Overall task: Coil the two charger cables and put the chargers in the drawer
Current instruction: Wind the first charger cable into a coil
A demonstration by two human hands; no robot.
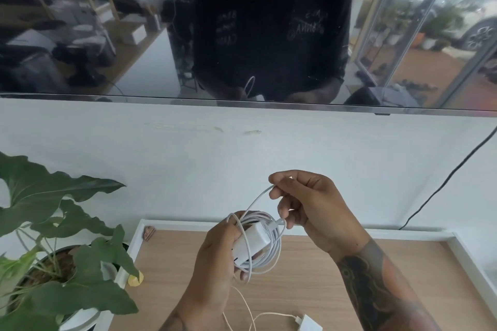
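My left hand [215, 263] grips a white charger brick [252, 243] with its white cable [271, 255] wound in several loops around it. My right hand [309, 212] is just above and to the right, pinching the free end of that cable between thumb and fingers. A second white charger [309, 325] lies at the bottom edge on the wooden surface [376, 271], its thin cable [247, 306] loose and uncoiled beside it. The wooden surface has a raised white rim [469, 250]. I cannot tell whether it is the drawer.
A potted plant [53, 236] with broad green leaves stands at the left, overlapping the white rim. A dark screen [242, 35] hangs on the white wall above. A black cord [443, 185] runs down the wall at the right.
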